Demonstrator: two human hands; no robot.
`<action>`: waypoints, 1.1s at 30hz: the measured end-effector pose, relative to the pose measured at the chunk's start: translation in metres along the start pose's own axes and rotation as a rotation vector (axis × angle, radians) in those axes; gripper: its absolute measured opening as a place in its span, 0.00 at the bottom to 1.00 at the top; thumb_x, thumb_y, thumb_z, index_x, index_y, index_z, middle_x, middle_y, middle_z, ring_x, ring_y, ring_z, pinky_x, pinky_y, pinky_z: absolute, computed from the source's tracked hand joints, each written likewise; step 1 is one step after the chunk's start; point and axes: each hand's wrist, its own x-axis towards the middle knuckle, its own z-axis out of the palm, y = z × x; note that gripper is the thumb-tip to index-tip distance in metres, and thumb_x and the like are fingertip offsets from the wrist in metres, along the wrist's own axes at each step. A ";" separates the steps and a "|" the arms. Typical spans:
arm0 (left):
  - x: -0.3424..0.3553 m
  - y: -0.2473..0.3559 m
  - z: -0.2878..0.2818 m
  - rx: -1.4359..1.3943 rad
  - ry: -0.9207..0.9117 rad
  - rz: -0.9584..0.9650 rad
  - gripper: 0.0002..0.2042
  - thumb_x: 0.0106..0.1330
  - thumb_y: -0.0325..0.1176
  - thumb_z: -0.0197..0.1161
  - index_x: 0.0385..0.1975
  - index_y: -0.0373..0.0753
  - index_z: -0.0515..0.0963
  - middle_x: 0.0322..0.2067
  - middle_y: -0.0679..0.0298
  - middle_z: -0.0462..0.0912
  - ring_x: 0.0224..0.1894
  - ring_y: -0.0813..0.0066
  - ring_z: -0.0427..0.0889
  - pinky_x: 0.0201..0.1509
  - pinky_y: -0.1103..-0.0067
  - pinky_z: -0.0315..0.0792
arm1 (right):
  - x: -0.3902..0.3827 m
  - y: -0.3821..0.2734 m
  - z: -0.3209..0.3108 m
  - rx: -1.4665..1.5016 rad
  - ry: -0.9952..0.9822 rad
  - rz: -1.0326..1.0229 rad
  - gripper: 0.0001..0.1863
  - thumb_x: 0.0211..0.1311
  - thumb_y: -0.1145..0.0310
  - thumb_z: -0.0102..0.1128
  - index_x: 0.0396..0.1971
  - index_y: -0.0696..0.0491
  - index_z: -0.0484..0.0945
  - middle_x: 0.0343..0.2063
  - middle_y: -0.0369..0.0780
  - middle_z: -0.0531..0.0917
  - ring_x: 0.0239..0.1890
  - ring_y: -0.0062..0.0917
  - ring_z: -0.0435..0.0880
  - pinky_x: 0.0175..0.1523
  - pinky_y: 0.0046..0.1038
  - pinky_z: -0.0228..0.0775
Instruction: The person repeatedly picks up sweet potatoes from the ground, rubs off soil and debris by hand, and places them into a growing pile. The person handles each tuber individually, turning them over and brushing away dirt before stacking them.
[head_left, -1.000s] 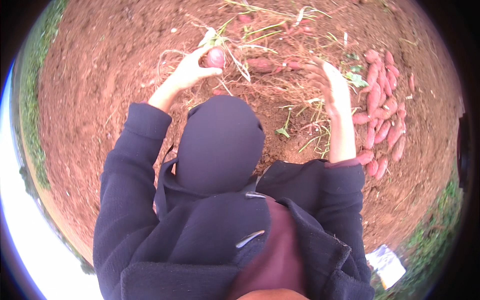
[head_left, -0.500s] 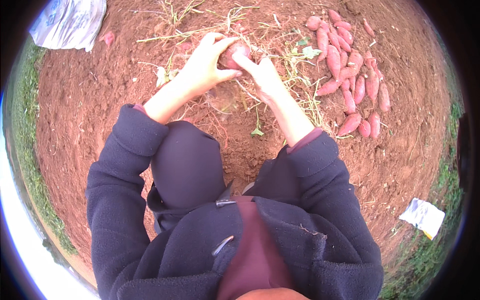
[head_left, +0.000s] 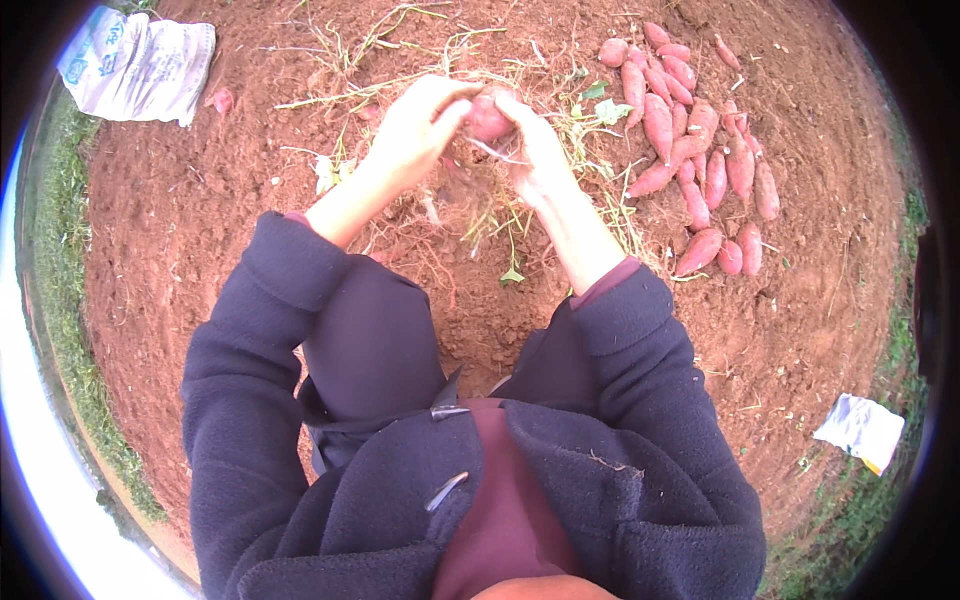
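Observation:
Between my two hands I hold a reddish-pink sweet potato above the soil, with thin roots hanging off its lower side. My left hand grips it from the left, thumb toward me. On the other side, the fingers of my right hand curl round its right end. Loose roots and dry stems dangle or lie just below the hands; they are partly blurred. To the right, a pile of several sweet potatoes lies on the ground.
Cut vines and stalks are strewn over the reddish soil ahead of me. A white printed sack lies at the far left, near a small pink piece. Another white bag rests at the right by the grass.
The sweet potato has been turned in my hands and brought slightly to the right and nearer. My right hand has shifted from its top to its right side. Roots now hang below it.

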 end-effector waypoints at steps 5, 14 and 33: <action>0.005 -0.007 -0.006 -0.095 -0.071 -0.377 0.14 0.67 0.40 0.56 0.44 0.38 0.77 0.37 0.54 0.78 0.39 0.56 0.79 0.48 0.72 0.71 | 0.000 -0.007 -0.001 0.094 -0.035 0.077 0.17 0.62 0.59 0.57 0.47 0.52 0.73 0.41 0.37 0.80 0.43 0.27 0.79 0.45 0.34 0.73; -0.003 0.013 0.003 0.341 0.000 0.088 0.22 0.59 0.45 0.64 0.49 0.38 0.74 0.44 0.53 0.76 0.47 0.55 0.76 0.51 0.67 0.70 | 0.009 -0.007 -0.010 0.153 -0.028 -0.033 0.15 0.65 0.56 0.54 0.44 0.49 0.74 0.38 0.36 0.81 0.40 0.24 0.80 0.38 0.28 0.72; -0.006 -0.006 0.009 0.371 -0.225 -0.103 0.11 0.66 0.38 0.55 0.37 0.36 0.75 0.29 0.50 0.79 0.35 0.53 0.79 0.40 0.65 0.72 | 0.003 -0.003 0.000 -0.925 0.284 -0.684 0.39 0.49 0.63 0.73 0.55 0.62 0.59 0.39 0.49 0.79 0.38 0.27 0.81 0.43 0.31 0.75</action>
